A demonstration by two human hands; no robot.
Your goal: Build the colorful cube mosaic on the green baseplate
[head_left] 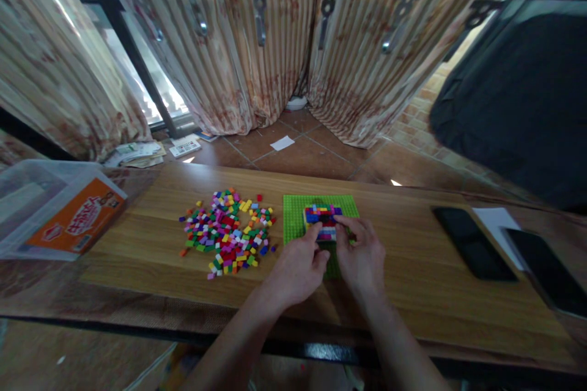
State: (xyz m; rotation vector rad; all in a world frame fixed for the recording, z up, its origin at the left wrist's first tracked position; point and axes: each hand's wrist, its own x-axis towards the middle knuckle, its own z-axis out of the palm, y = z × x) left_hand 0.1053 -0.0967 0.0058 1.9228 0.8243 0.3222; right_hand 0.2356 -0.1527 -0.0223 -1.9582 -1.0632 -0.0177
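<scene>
A small structure of toy building bricks (326,211) in rows of several colours stands on a green studded baseplate (293,204). My left hand (300,269) reaches in from the front left, index finger stretched to the structure's left side and thumb apart below, with no brick visible between them. At the structure's right side is my right hand (364,253), thumb and index finger close together in a pinch. Whatever sits between those fingertips is too small to make out. Both hands cover the baseplate's front part and some of the structure.
Loose toy bricks (229,232) lie in a spread pile left of the baseplate. A clear plastic box (55,174) with an orange label (80,217) stands at the far left. To the right on the wooden board (408,293) lie a dark tablet-like slab (474,243), white paper (498,223) and a dark phone-like slab (550,269).
</scene>
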